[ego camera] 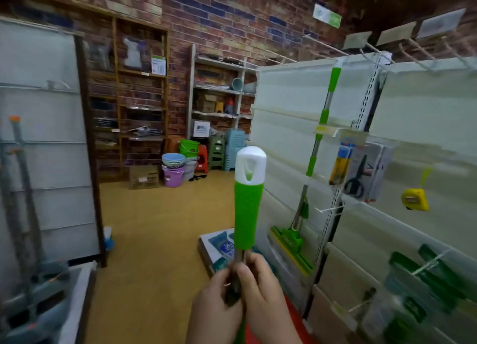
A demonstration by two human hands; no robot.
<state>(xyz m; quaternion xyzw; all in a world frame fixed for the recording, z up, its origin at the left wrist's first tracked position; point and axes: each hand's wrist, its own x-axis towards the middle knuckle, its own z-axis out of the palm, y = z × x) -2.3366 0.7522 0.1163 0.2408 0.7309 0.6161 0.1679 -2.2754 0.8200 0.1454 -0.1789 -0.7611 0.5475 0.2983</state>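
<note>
both hands, left hand (215, 296) and right hand (260, 289), pinch steel shaft under green foam mop handle with white cap (249, 201); long axis upright, handle straight above hands.

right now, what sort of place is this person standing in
Most likely a household-goods or hardware shop. A green mop is on show against a white panel, packaged scissors and a yellow tape measure hang beside it, and plastic buckets are stacked by the brick wall.
</note>
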